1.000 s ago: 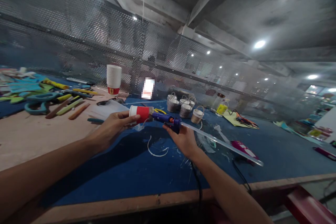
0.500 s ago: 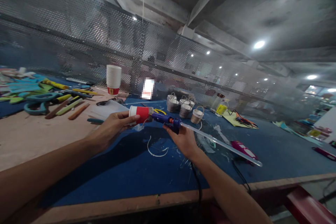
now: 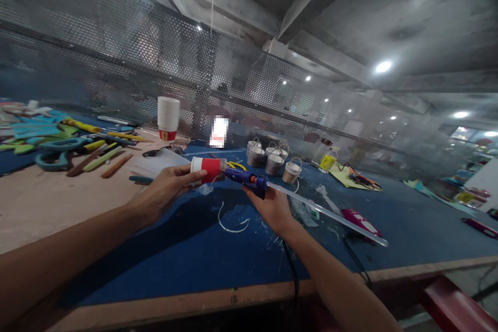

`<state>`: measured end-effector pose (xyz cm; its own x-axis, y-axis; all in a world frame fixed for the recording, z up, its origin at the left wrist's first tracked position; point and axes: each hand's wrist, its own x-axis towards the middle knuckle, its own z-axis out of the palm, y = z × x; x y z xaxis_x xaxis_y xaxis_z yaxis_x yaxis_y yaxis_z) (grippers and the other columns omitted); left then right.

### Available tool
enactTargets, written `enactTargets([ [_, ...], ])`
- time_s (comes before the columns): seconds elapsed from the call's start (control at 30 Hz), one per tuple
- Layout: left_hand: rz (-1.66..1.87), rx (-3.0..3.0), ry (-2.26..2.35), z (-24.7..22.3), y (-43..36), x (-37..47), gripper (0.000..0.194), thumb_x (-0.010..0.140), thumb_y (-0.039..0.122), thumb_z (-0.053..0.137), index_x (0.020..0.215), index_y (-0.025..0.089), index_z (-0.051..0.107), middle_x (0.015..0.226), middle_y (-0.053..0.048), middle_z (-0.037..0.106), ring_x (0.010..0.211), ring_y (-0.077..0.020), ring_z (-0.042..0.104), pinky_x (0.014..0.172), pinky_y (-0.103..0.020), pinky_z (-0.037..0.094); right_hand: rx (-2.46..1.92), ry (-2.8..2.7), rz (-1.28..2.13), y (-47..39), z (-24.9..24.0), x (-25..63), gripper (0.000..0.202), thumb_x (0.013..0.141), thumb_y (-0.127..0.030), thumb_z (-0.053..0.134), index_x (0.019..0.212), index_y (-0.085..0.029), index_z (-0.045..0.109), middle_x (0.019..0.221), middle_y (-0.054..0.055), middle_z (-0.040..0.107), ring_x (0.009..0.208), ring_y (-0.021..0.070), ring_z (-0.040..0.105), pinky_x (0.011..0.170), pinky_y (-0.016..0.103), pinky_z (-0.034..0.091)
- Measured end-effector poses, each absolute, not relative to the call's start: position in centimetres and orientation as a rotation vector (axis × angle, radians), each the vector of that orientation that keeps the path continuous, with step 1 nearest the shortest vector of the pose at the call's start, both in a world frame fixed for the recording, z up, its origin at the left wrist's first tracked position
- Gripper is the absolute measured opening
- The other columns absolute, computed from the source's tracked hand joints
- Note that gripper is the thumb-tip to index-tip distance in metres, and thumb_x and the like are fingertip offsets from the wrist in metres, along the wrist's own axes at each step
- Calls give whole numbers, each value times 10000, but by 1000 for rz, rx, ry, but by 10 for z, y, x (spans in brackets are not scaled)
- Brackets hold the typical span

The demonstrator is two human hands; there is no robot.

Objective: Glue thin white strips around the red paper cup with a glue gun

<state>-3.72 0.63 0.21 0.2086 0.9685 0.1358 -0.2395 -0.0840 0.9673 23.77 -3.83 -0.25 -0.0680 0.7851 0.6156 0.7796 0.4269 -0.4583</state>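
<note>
Tipped on its side, a red and white paper cup (image 3: pixel 210 168) is held by my left hand (image 3: pixel 167 187), whose fingers close round its white end. My right hand (image 3: pixel 272 207) grips a blue glue gun (image 3: pixel 243 176), with a long clear glue stick (image 3: pixel 330 213) reaching out of its back toward the right. The gun's nozzle is at the cup's base end; whether they touch is too small to tell. A thin strand hangs by the cup. Below the hands, a curved white strip (image 3: pixel 233 230) lies on the blue mat (image 3: pixel 175 264).
Several small buckets (image 3: pixel 274 162) with handles stand behind the gun. A stack of paper cups (image 3: pixel 168 116) is at the back left, near scissors (image 3: pixel 58 155) and pens. On the right are a magenta device (image 3: pixel 361 223) and a bottle (image 3: pixel 327 161). A perforated metal screen (image 3: pixel 155 57) stands behind.
</note>
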Motion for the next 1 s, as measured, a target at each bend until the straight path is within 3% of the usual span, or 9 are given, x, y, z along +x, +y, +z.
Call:
enactTargets([
  [0.23,1224,1223,801,3,6,-37,247,785,348,921,988,213,881,1080,-121,865,1023,-282,790,915,-340,616,-1356,-1829,34,-40,0,237,323,924,-536,711,1069,-257,789,897,79,812,909,339,765,789,397,575],
  [1.0,1235,1216,821,4,5,-37,249,788,369,917,981,218,875,1006,-84,858,937,-227,745,853,-305,559,-1358,-1895,-156,-38,-5,237,301,949,-483,689,1074,-228,788,850,67,812,824,289,773,733,340,568],
])
